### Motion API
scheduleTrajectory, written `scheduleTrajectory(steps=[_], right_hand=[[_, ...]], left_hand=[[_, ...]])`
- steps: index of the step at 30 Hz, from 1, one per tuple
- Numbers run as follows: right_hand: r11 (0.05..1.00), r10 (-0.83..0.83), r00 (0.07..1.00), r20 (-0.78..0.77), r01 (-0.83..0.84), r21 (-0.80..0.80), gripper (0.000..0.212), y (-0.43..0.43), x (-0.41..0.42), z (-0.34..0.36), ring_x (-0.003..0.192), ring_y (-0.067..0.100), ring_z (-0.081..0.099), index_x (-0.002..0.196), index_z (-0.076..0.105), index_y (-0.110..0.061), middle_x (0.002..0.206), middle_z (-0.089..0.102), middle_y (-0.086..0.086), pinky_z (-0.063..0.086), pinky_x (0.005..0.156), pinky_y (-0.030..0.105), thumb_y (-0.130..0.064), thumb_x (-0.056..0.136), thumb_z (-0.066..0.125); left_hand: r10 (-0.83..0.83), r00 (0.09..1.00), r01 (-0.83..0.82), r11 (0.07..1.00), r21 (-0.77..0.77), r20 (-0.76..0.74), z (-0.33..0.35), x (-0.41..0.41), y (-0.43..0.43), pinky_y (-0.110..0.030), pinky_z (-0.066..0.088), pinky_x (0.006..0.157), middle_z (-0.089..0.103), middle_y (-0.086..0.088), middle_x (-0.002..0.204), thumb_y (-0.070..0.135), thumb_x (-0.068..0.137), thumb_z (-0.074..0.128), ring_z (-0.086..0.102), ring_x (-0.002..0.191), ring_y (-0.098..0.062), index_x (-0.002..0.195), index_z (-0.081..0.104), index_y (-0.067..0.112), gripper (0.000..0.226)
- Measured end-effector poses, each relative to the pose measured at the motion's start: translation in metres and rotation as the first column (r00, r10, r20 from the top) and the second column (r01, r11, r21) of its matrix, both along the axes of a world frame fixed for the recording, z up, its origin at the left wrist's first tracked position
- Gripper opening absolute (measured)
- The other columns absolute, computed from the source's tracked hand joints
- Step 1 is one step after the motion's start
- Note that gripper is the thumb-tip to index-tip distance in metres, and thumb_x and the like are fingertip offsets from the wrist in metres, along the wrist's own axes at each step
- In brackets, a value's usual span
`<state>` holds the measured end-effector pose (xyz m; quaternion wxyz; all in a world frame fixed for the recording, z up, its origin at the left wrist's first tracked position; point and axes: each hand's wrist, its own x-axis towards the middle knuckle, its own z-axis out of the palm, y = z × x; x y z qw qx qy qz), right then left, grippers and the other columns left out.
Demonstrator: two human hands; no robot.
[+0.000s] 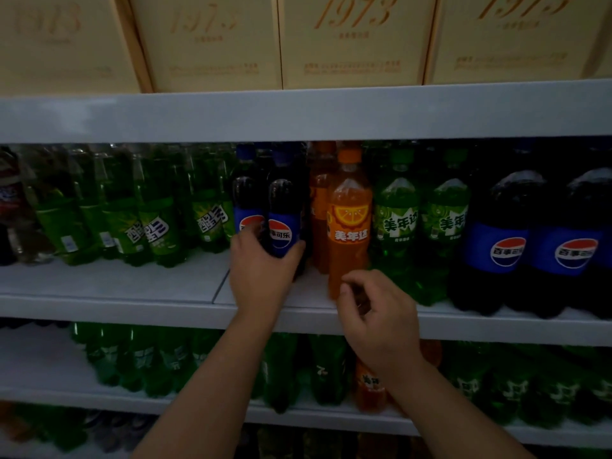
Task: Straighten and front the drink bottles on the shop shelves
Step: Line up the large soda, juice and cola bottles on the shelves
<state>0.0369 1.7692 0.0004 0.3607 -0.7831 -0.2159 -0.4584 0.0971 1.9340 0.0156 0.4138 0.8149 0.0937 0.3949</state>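
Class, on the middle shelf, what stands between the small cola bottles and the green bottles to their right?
Head view: two orange soda bottles, one behind the other.

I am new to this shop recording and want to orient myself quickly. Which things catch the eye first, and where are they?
The bright orange soda bottle stands out at the centre of the middle shelf, between dark cola bottles and green ones. The left hand is wrapped around a small cola bottle just beside it, while the right hand hovers with curled fingers at the orange bottle's base. Pale gold boxes marked 1973 line the top shelf.
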Motion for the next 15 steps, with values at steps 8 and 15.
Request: scheduleTrajectory(steps=[8,15], right_hand=[[0.997,0.005,0.982,-0.190,-0.020,-0.078,0.007,0.022,-0.001,-0.011,0.065,0.005,0.052,0.089,0.064,-0.016,0.080,0.060,-0.005,0.046,0.054,0.028,-0.018,0.085,0.059],[0.985,0.161,0.866,-0.474,-0.109,0.137,0.050,0.085,0.014,-0.005,0.120,0.012,0.045,0.140,0.039,-0.014,0.134,0.048,0.002,0.036,0.101,0.024,-0.020,0.092,0.052]], left_hand=[[0.060,0.993,-0.039,0.980,0.195,-0.103,0.001,0.019,-0.005,-0.042,0.049,0.082,0.051,-0.011,0.132,0.052,0.069,0.078,0.055,0.114,-0.031,0.138,0.038,0.012,0.089],[-0.075,0.995,0.059,0.979,0.195,0.074,0.005,0.001,0.048,-0.024,0.038,0.066,0.056,-0.003,0.109,0.039,0.074,0.063,0.056,0.095,-0.016,0.118,0.056,0.016,0.050]])
